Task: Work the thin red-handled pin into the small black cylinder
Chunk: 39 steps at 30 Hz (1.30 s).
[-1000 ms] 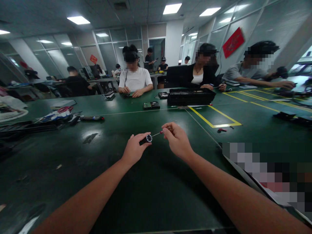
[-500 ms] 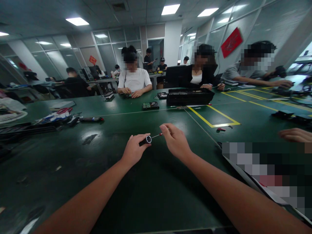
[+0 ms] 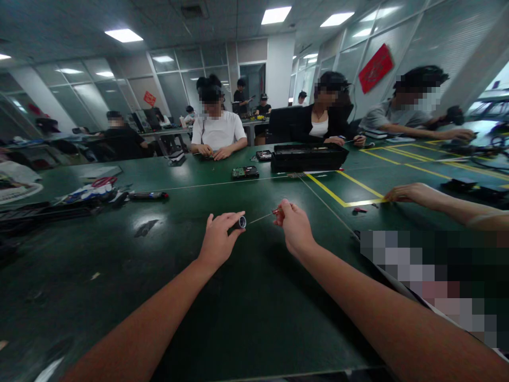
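Black cylinder [image 3: 242, 222]: up off the green table [image 3: 246, 323], in the left hand [image 3: 217, 239], with its pale-rimmed end turned towards the other hand.
Left hand: narrow, thumb below and fingers above, closed round the cylinder's body, the palm hiding the rest of it.
Right hand [image 3: 296, 227]: fingertips pinched together on the reddish handle of a thin screwdriver [image 3: 261, 218].
Screwdriver: its slim shaft slants down towards the cylinder's rim; from where I stand I can't fairly say whether the tip touches it or stops just short.
Co-worker's hand [image 3: 413, 196]: stretched in from the right side, fingertips at the near corner of the yellow tape [image 3: 363, 202], well apart from the two working hands.
Small red piece [image 3: 359, 210]: lying on the table just below that corner.
Far side of the table: a long black box [image 3: 309, 158], with a green circuit board [image 3: 245, 172] to its left.
Left side of the table: a dark pen-like tool [image 3: 148, 196] lying flat, near a heap of cables [image 3: 101, 187].
Across the table: a person in a white shirt [image 3: 218, 130], both hands low over the tabletop.
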Each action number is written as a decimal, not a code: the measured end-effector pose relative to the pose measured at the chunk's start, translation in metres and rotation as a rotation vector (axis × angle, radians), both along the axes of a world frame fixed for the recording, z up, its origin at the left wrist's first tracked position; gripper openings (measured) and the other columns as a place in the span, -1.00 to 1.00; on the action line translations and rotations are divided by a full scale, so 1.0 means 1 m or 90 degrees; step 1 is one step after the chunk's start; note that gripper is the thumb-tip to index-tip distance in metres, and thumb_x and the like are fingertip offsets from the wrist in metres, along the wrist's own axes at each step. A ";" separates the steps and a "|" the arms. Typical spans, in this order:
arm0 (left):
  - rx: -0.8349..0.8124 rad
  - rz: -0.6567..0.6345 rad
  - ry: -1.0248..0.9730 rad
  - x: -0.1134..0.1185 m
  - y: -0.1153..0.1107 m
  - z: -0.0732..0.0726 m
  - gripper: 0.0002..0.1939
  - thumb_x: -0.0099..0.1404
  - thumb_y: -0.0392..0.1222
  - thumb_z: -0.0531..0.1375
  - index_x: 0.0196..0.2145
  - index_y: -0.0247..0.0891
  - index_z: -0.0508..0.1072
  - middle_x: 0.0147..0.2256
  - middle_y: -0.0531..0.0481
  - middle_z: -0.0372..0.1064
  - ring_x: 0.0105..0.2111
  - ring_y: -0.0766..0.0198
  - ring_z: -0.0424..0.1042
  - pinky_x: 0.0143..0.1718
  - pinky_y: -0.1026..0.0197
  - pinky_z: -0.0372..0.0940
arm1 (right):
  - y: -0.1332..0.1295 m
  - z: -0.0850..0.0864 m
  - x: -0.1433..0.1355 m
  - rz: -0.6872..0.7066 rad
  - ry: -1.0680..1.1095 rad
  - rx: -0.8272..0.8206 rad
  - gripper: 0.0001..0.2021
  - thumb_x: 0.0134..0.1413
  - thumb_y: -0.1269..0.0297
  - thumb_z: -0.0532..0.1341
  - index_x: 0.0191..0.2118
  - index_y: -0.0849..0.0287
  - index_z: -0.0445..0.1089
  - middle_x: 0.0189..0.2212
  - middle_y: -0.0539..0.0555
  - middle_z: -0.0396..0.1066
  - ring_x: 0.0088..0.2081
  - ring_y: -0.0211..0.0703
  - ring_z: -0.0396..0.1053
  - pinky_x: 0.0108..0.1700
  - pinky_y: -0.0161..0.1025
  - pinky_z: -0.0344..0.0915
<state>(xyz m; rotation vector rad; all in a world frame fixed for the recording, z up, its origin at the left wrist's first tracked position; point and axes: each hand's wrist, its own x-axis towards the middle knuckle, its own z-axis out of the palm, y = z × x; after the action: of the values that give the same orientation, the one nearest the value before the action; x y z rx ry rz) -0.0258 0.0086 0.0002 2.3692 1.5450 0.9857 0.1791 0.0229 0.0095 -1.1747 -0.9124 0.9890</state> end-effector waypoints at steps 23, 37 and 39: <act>-0.072 -0.026 -0.013 0.002 -0.002 -0.001 -0.57 0.35 -0.22 0.25 0.15 0.05 0.42 0.10 0.01 0.44 0.16 0.09 0.34 0.36 -0.41 -0.27 | -0.015 0.010 -0.003 0.025 -0.202 0.144 -0.73 0.32 0.03 0.07 -0.23 0.11 0.35 -0.42 0.02 0.42 -0.38 -0.15 0.36 -0.30 -0.19 0.26; -0.068 -0.032 -0.007 0.002 0.000 -0.003 -0.54 0.33 -0.25 0.27 0.15 0.06 0.43 0.06 0.02 0.44 0.12 0.10 0.36 0.35 -0.40 -0.24 | -0.023 0.015 -0.003 0.030 -0.329 0.229 -0.76 0.37 0.08 0.01 -0.21 0.09 0.30 -0.40 0.03 0.44 -0.37 -0.14 0.38 -0.29 -0.18 0.23; -0.063 -0.031 -0.003 0.002 -0.001 -0.003 -0.54 0.33 -0.25 0.27 0.15 0.07 0.43 0.06 0.03 0.44 0.13 0.11 0.35 0.36 -0.39 -0.25 | -0.024 0.016 -0.003 0.038 -0.346 0.228 -0.76 0.38 0.09 0.01 -0.20 0.09 0.30 -0.40 0.03 0.44 -0.37 -0.14 0.38 -0.29 -0.18 0.23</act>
<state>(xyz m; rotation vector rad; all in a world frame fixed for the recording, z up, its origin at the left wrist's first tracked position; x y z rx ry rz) -0.0239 0.0079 -0.0024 2.3246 1.4902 0.8819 0.1763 -0.0006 0.0253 -1.1249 -1.4943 0.5174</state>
